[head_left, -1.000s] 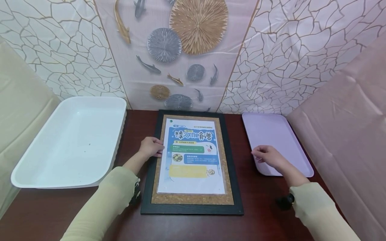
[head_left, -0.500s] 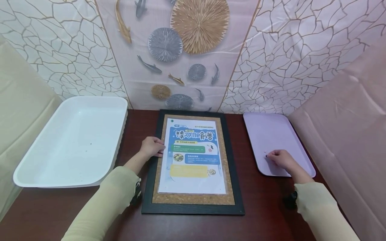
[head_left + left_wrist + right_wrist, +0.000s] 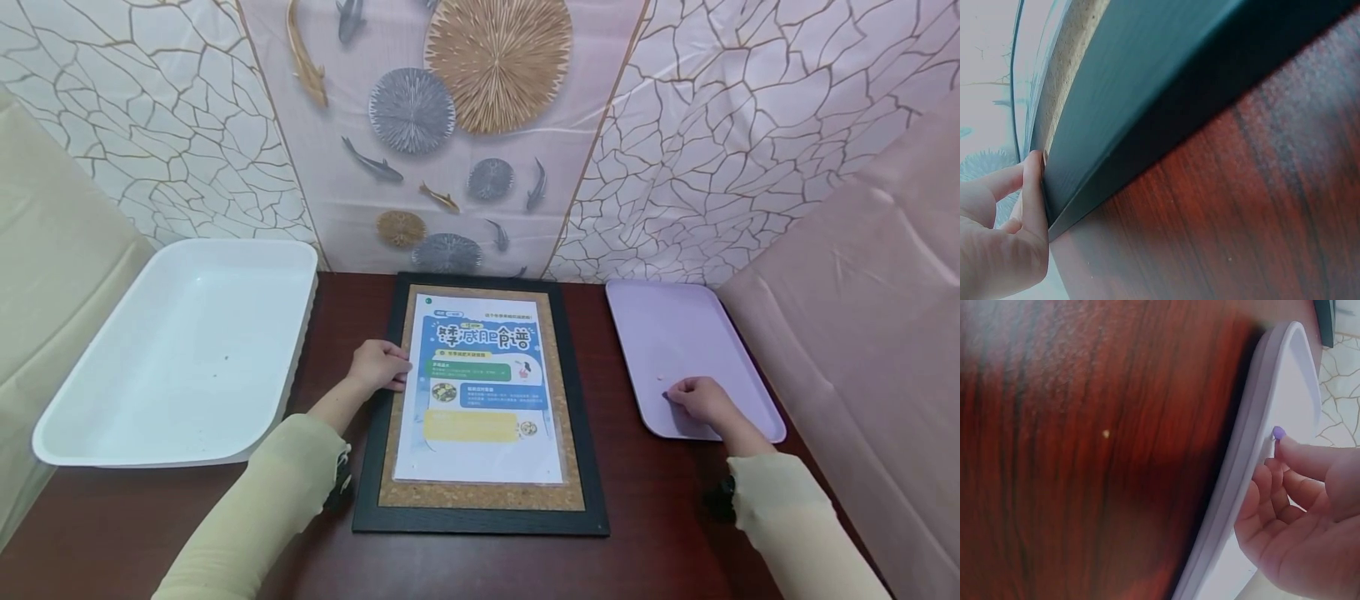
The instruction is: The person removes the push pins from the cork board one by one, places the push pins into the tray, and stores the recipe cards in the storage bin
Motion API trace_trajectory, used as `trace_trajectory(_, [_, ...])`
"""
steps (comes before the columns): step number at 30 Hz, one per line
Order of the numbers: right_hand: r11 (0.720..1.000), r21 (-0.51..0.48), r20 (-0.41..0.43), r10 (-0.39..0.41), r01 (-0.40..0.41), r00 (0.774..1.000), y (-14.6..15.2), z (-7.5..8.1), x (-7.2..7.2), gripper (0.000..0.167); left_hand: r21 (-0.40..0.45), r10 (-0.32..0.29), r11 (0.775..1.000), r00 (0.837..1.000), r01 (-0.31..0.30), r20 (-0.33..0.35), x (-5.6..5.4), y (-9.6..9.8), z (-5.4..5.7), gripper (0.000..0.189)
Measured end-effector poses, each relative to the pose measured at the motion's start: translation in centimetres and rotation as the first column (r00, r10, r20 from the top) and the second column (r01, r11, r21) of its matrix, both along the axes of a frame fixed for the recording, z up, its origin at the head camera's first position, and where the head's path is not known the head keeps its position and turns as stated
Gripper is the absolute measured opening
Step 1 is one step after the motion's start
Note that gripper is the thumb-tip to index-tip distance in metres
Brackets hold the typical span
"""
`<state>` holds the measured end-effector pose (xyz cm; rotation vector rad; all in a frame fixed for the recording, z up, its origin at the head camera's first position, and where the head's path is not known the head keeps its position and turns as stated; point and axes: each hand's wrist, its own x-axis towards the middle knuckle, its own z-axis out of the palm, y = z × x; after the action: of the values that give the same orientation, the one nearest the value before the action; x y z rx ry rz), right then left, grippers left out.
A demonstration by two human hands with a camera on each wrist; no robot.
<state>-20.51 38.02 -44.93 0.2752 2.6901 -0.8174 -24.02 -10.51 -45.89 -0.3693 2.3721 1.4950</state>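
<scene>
On a dark-framed cork board (image 3: 480,497) lies a printed poster (image 3: 480,462) in blue, green and yellow. My left hand (image 3: 372,367) rests at the board's left side, fingertips on the poster's left edge. In the left wrist view its fingers (image 3: 1033,187) reach over the black frame (image 3: 1129,81). My right hand (image 3: 701,398) is low over the lilac tray (image 3: 667,325). Between thumb and finger it pinches a small purple-headed pushpin (image 3: 1279,432), its head showing past the thumb tip. A tiny pale speck (image 3: 660,379) lies on the tray beside those fingertips.
A large white tub (image 3: 172,358) stands at the left of the dark wooden table (image 3: 480,567). Patterned cloth (image 3: 487,208) rises right behind the board, and plain cloth (image 3: 847,292) closes in the right side by the tray.
My right hand has moved right and slightly toward me, from the tray's left edge to over its surface. The left hand keeps its place on the poster.
</scene>
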Motion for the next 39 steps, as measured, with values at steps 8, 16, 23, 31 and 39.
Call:
trace_trajectory(8, [0.994, 0.103, -0.103, 0.042, -0.031, 0.994, -1.4, 1.2, -1.3, 0.025, 0.001, 0.007, 1.000, 1.000, -0.007, 0.003, 0.1, -0.7, 0.4, 0.023])
trace_trajectory(16, [0.993, 0.088, -0.245, 0.096, -0.076, 0.965, -7.4, 3.6, -4.7, 0.022, 0.002, 0.015, 1.000, 1.000, -0.015, 0.005, -0.2, -1.2, 0.2, 0.022])
trace_trajectory(23, [0.989, -0.122, -0.136, 0.062, -0.079, 0.989, -15.0, 3.5, -8.2, 0.026, 0.003, 0.020, 1.000, 1.000, -0.020, 0.008, -0.5, -1.1, -0.1, 0.022])
trace_trajectory(31, [0.964, -0.266, -0.013, 0.025, -0.028, 1.000, -23.2, 1.5, -11.2, 0.029, -0.006, 0.033, 0.999, 0.999, -0.033, 0.017, -0.7, -0.7, -0.1, 0.022])
trace_trajectory(39, [0.960, -0.270, -0.007, 0.071, -0.070, 0.997, -26.9, 0.2, -12.6, 0.031, 0.003, 0.039, 0.999, 0.999, -0.039, 0.024, -0.5, 0.2, -0.1, 0.020])
